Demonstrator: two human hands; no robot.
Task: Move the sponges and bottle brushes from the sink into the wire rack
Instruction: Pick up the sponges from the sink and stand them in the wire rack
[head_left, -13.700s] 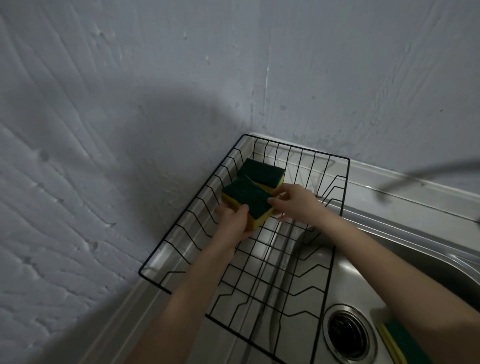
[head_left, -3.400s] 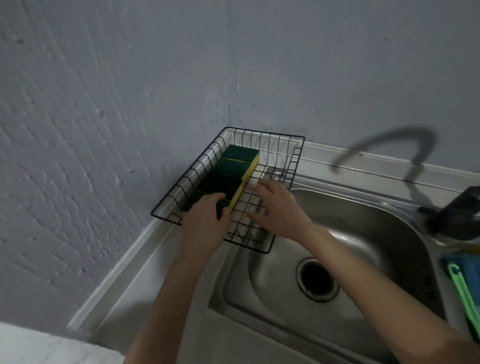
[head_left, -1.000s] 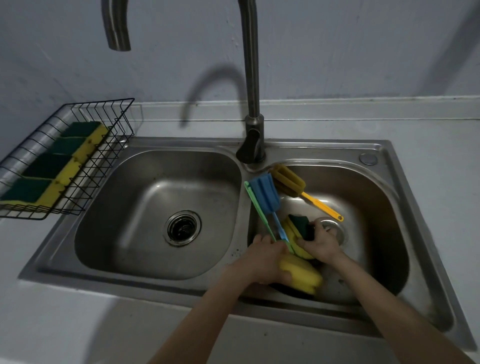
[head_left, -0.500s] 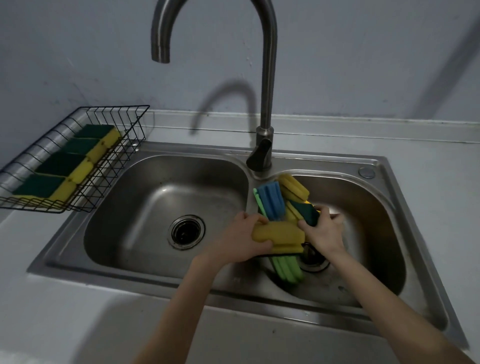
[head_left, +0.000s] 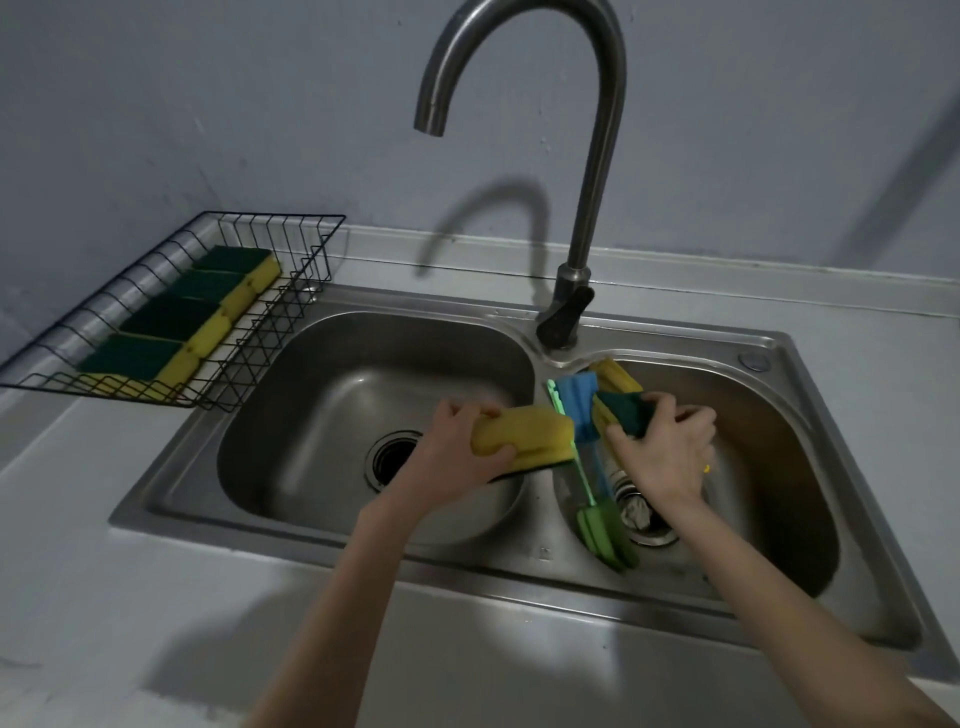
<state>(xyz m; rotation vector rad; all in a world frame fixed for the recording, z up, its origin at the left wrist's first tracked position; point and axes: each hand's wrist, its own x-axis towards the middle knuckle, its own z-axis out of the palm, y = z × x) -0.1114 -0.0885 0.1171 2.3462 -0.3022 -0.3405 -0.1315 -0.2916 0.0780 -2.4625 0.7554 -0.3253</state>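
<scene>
**A sponge in each hand over the sink**

The left hand (head_left: 457, 447) grips a yellow sponge (head_left: 524, 436) above the divider; the right hand (head_left: 667, 449) clutches a green-topped sponge (head_left: 626, 410) over the right basin. Bottle brushes (head_left: 587, 415) lean in that basin of the sink (head_left: 311, 493). Far left, four sponges (head_left: 176, 317) line the wire rack (head_left: 270, 343).

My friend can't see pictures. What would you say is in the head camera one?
Two hands lift sponges from a steel double sink: the left hand grips a yellow sponge, the right hand a green-topped sponge. Bottle brushes lie in the right basin; four sponges sit in the wire rack.
</scene>
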